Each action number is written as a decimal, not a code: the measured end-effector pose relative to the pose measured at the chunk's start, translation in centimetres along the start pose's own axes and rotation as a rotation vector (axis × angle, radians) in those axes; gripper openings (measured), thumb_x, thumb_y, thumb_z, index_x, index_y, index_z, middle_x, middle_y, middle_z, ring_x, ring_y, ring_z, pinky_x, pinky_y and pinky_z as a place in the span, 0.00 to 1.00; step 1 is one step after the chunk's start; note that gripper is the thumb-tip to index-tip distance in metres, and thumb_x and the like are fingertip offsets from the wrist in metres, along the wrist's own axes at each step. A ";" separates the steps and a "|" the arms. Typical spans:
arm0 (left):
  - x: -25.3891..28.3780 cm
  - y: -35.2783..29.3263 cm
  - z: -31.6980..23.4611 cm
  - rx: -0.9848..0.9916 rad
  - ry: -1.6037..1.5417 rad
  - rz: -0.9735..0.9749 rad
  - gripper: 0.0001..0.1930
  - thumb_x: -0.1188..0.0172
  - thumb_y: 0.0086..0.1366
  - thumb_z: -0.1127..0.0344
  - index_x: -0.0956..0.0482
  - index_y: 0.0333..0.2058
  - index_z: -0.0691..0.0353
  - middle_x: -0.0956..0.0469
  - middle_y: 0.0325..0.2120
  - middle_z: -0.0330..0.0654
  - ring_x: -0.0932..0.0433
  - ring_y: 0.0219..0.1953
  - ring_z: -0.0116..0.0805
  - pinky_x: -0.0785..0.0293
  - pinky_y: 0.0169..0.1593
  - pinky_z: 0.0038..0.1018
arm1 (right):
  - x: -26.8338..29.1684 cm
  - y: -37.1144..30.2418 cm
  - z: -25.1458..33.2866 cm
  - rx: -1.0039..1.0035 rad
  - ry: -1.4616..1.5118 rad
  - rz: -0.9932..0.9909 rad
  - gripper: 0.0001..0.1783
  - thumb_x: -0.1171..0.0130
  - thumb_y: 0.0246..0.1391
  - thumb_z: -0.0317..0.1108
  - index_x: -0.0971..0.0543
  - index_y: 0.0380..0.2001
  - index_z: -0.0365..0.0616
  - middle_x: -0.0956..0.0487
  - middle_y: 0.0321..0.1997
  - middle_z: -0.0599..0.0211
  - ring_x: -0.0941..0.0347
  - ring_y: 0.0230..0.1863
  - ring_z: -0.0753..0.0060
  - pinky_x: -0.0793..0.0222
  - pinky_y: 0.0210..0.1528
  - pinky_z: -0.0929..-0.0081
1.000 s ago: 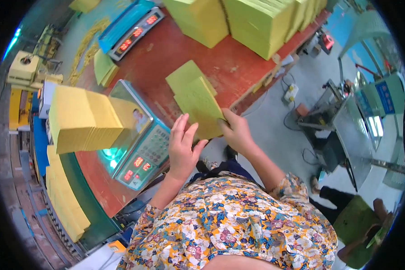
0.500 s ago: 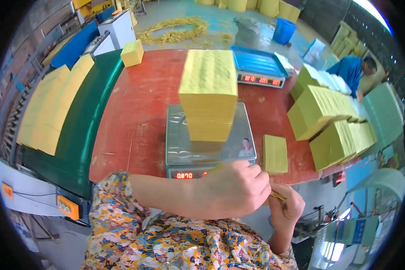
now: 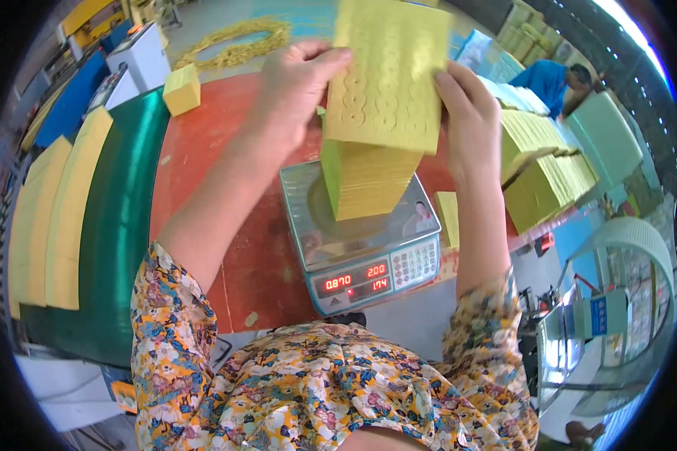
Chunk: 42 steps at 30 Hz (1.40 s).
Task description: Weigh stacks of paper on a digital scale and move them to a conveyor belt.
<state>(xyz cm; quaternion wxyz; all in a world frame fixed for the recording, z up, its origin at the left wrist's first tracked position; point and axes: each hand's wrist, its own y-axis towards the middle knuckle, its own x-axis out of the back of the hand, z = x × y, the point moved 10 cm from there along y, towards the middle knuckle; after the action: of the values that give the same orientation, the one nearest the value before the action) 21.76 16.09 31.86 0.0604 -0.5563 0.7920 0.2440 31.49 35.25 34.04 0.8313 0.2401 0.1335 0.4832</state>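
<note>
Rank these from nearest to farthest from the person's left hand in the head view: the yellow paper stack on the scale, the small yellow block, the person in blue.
1. Yellow paper stack, touching the left hand.
2. Small yellow block, to its left.
3. Person in blue, far right.

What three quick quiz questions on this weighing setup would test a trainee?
1. True or false: both hands grip the yellow stack on the scale.
2. Which hand holds the stack's right edge? A. left hand B. right hand C. neither
3. Fill in: the scale stands on a ____ table.

Key: 1 true. 2 B. 3 red.
</note>
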 end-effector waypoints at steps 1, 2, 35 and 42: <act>0.8 1.3 0.9 0.019 0.128 0.055 0.11 0.38 0.64 0.61 0.20 0.30 0.63 0.22 0.23 0.35 0.27 0.22 0.23 0.31 0.28 0.23 | -0.6 2.0 -1.6 -0.046 0.088 0.044 0.17 0.43 0.59 0.32 0.21 0.46 0.30 0.20 0.37 0.64 0.27 0.34 0.79 0.30 0.34 0.77; 1.5 2.1 1.7 0.037 0.258 0.104 0.12 0.38 0.64 0.57 0.19 0.31 0.60 0.21 0.24 0.33 0.28 0.23 0.20 0.32 0.29 0.20 | -1.4 3.4 -3.3 -0.148 0.096 0.128 0.17 0.42 0.57 0.31 0.21 0.47 0.30 0.19 0.38 0.62 0.24 0.35 0.75 0.28 0.37 0.76; 4.6 2.3 6.0 -0.128 0.743 -0.077 0.15 0.39 0.66 0.59 0.28 0.23 0.58 0.32 0.16 0.30 0.36 0.18 0.16 0.41 0.21 0.21 | -1.3 4.6 -7.5 0.085 -0.516 0.132 0.19 0.37 0.53 0.40 0.18 0.45 0.41 0.21 0.26 0.64 0.27 0.26 0.77 0.31 0.33 0.75; 5.6 1.2 4.9 -0.206 0.762 -0.123 0.15 0.44 0.70 0.60 0.29 0.23 0.58 0.33 0.18 0.29 0.37 0.21 0.17 0.40 0.24 0.21 | -0.9 4.4 -9.0 0.082 -0.177 0.018 0.16 0.38 0.53 0.39 0.17 0.39 0.38 0.19 0.24 0.58 0.23 0.28 0.68 0.27 0.36 0.70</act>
<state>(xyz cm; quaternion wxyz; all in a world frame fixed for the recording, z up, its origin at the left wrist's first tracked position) 17.74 13.85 25.89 -0.2794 -0.6565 0.6943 0.0943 23.69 38.75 28.68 0.8250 0.3168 0.0768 0.4617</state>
